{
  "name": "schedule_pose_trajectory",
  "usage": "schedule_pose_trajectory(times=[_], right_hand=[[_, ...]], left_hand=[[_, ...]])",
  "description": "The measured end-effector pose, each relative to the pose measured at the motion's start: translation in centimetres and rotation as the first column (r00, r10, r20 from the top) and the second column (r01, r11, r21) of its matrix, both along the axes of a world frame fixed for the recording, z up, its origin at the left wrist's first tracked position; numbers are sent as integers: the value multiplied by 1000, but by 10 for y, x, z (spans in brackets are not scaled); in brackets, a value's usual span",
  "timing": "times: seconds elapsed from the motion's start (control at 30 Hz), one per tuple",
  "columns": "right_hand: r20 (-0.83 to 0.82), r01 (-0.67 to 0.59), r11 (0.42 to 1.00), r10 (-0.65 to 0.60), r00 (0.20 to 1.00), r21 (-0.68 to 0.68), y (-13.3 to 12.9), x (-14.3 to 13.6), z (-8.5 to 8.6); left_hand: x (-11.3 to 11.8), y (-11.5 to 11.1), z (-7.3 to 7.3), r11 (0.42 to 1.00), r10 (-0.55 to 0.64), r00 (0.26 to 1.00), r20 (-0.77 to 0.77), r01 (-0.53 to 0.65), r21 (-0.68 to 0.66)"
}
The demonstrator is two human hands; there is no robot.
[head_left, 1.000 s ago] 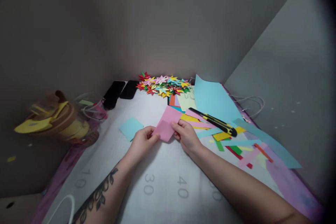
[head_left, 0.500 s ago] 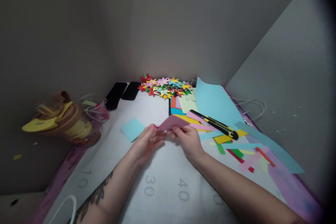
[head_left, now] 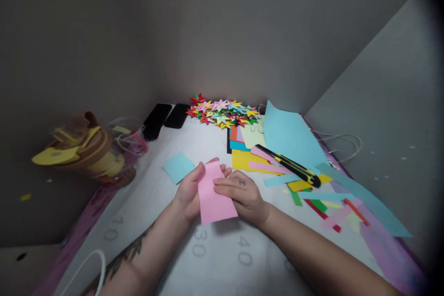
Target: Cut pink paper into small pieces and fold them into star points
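Note:
A piece of pink paper (head_left: 215, 203) is held over the white, number-marked sheet, its broad face turned up and its lower edge towards me. My left hand (head_left: 189, 196) grips it along the left edge, thumb on top and fingers beneath. From the right, my right hand (head_left: 248, 196) closes on the paper, with fingers lying on its face. Whether it is one layer or more I cannot tell. A light blue paper square (head_left: 179, 167) lies just behind my left hand. Beyond my right hand, a black and yellow box cutter (head_left: 289, 165) rests on paper strips.
Folded paper stars (head_left: 222, 111) are heaped at the back. Coloured sheets (head_left: 255, 133) and a large light blue sheet (head_left: 291, 134) lie at right, with scattered strips (head_left: 317, 203). Two phones (head_left: 157, 120) lie back left. A lidded brown cup (head_left: 104, 162) stands at the left edge.
The pink paper has turned from nearly edge-on to face up and come nearer. My right fingers have moved onto its face. The view has shifted slightly.

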State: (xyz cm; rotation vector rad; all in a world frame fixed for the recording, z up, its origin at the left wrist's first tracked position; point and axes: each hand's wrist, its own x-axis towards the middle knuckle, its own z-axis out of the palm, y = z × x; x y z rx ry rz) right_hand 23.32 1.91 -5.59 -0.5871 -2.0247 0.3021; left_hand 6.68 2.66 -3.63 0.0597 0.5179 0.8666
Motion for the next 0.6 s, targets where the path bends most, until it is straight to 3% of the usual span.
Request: schedule_pose_trajectory(times=[0.23, 0.6], right_hand=[[26, -13, 1000, 13, 1000, -10, 3, 3, -3], [5, -39, 998, 39, 999, -53, -2, 3, -5]], left_hand=[[-5, 5, -2, 1000, 13, 998, -69, -13, 1], [-12, 9, -6, 993, 36, 997, -68, -28, 114]])
